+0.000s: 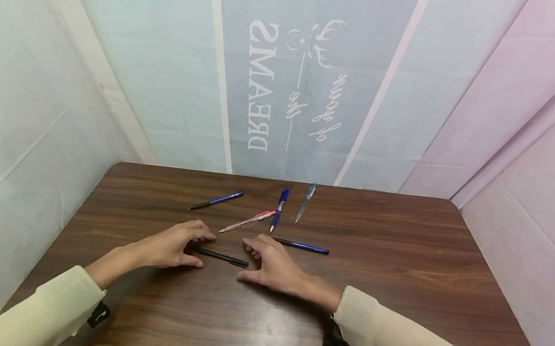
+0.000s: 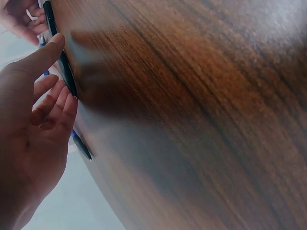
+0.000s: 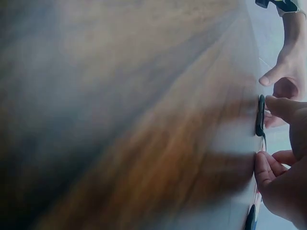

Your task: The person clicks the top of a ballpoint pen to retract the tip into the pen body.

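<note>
A black pen lies on the wooden table between the two hands. At its left end is the left hand, thumb and fingers parted around the tip. In the left wrist view the thumb overlaps the pen and the fingertips come right to its end. The right hand rests by the other end, its thumb and bent fingers apart with a gap between them. Seen from the right wrist, the pen lies close to the right thumb.
Beyond the hands lie a blue pen with a black end, a red pen, a blue pen and a clear pen. Another blue-and-black pen lies just past the right hand. A printed curtain hangs behind the table.
</note>
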{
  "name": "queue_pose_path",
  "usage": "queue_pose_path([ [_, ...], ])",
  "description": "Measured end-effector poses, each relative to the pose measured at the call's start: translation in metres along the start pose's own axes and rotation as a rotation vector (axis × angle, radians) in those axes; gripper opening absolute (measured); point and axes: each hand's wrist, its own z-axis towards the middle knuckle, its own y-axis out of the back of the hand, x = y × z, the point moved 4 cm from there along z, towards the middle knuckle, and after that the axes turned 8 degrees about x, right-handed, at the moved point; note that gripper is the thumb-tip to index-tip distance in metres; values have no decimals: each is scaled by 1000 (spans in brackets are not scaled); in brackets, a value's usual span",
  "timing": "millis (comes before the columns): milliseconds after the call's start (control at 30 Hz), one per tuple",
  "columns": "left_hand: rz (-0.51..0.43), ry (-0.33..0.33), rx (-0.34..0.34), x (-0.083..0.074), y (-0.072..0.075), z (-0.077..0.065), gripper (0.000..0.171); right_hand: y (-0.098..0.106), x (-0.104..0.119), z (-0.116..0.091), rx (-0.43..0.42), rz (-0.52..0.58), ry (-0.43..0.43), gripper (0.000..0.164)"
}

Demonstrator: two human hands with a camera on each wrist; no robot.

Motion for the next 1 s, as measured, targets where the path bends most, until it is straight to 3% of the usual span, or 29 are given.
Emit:
queue_pose_path([
  [300, -20, 10, 1, 4, -1, 0, 48, -6, 2, 5, -13, 38, 0, 68],
  [767, -85, -42, -17, 1, -1, 3, 23, -9, 2, 9, -93, 38, -11, 27],
  [1000, -90, -25, -24, 0, 0, 5, 15, -8, 1, 11, -129, 46, -17, 16],
])
